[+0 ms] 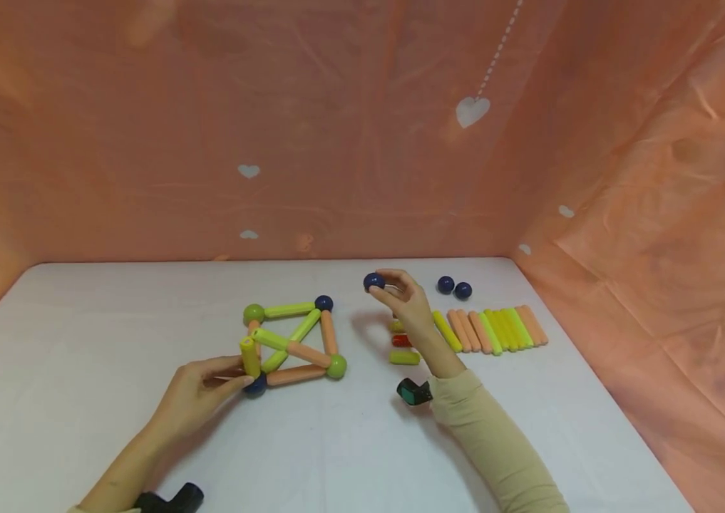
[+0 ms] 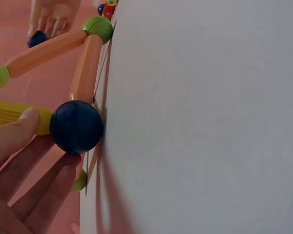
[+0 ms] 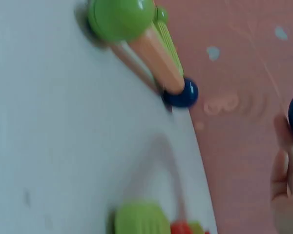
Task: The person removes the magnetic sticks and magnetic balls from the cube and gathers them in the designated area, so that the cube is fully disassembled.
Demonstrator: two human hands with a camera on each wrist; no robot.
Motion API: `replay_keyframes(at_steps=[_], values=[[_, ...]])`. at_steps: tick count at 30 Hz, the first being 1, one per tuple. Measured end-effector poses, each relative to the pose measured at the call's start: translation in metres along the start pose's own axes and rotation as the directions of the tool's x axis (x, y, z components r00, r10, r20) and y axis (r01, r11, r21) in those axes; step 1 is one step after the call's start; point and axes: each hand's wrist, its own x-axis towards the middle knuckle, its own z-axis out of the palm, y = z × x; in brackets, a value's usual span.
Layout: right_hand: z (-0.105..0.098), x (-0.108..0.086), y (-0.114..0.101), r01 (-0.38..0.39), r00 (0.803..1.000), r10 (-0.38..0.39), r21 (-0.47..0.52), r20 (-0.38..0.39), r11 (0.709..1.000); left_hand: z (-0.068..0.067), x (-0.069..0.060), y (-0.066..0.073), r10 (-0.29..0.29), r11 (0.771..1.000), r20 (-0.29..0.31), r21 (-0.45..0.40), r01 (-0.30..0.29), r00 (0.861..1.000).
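L hand [image 1: 198, 392] fingers pinch yellow rod [image 1: 249, 358], R hand [image 1: 410, 303] fingers pinch navy ball [image 1: 373, 282]. I'd brace rod vert, seat ball square; spare balls [image 1: 445, 285] nr bench [image 1: 336, 456] far-R corner.

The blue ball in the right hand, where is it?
In the head view, the blue ball is right of centre, between the stick frame and two loose blue balls.
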Motion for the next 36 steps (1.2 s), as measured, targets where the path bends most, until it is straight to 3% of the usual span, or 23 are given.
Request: replay_keyframes(at_steps=[6, 10, 15, 18, 22, 25, 28, 32, 36], values=[[-0.028, 0.006, 0.009, -0.128, 0.973, 0.115, -0.052, -0.202, 0.990, 0.000, -0.001, 0.002, 0.000, 1.000, 0.006, 0.023, 0.000, 1.000], [-0.047, 0.009, 0.017, -0.219, 0.942, 0.184, -0.100, -0.281, 0.970, 0.000, -0.002, 0.001, -0.018, 1.000, 0.020, 0.020, 0.017, 1.000], [-0.064, 0.009, 0.020, -0.287, 0.916, 0.214, -0.183, -0.340, 0.940, 0.000, -0.002, 0.001, -0.028, 1.000, 0.023, 0.013, 0.027, 0.999], [-0.070, 0.009, 0.020, -0.339, 0.899, 0.228, -0.264, -0.373, 0.903, -0.001, -0.002, 0.001, -0.031, 0.999, 0.026, 0.008, 0.031, 0.999], [-0.075, 0.012, 0.023, -0.395, 0.889, 0.223, -0.423, -0.400, 0.815, -0.001, -0.002, 0.001, -0.038, 0.999, 0.029, 0.004, 0.038, 0.999], [-0.076, 0.013, 0.024, -0.401, 0.898, 0.220, -0.502, -0.380, 0.767, -0.001, -0.002, 0.001, -0.042, 0.999, 0.028, 0.004, 0.042, 0.999], [-0.077, 0.014, 0.024, -0.408, 0.902, 0.236, -0.539, -0.361, 0.737, -0.001, -0.002, 0.001, -0.041, 0.999, 0.027, -0.004, 0.041, 0.999], [-0.079, 0.013, 0.025, -0.413, 0.902, 0.248, -0.539, -0.353, 0.735, 0.000, -0.002, 0.001, -0.048, 0.999, 0.026, -0.012, 0.048, 0.999], [-0.075, 0.008, 0.022, -0.375, 0.911, 0.209, -0.505, -0.355, 0.777, 0.000, -0.002, 0.002, -0.058, 0.998, 0.021, -0.004, 0.059, 0.998]])
